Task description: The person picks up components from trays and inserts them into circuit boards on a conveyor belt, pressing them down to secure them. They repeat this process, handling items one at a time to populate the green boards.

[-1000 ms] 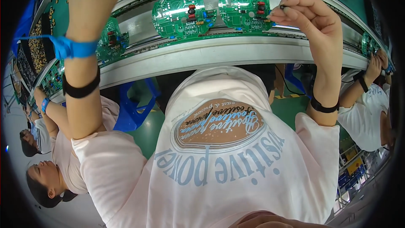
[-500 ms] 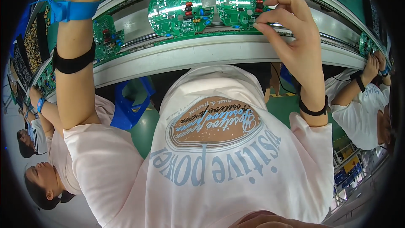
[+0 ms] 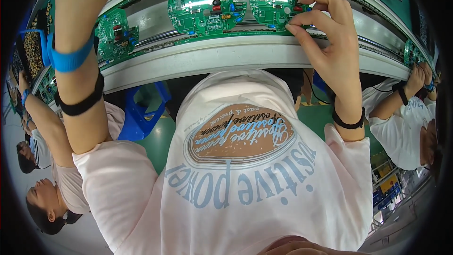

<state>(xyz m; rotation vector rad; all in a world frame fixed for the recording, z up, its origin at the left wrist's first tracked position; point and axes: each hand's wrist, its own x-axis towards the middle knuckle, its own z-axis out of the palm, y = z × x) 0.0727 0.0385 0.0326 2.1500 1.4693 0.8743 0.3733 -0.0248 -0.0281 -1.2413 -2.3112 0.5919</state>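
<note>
The left hand is out of view above the top edge; only its forearm [image 3: 78,66] shows, with a blue strap and a black band at the wrist, so I cannot tell if that hand is spread or closed. Just right of this forearm, a green circuit board [image 3: 115,35] sits on the conveyor rail [image 3: 226,57], which runs as a long curved band from left to right. Further right along the rail lies a second round board [image 3: 204,4], flat, face up, with red and blue parts on it. Just beside it, to the right, is the third round board [image 3: 276,1], also flat on the rail. The right hand [image 3: 330,50] is on the right edge of this board: thumb and fingertips [image 3: 302,18] are pressed together, pinching a small dark part [image 3: 298,6] on the board. The round board has no clear long axis. Far right along the rail, another person's hand [image 3: 417,78] touches one more green board [image 3: 409,53].
</note>
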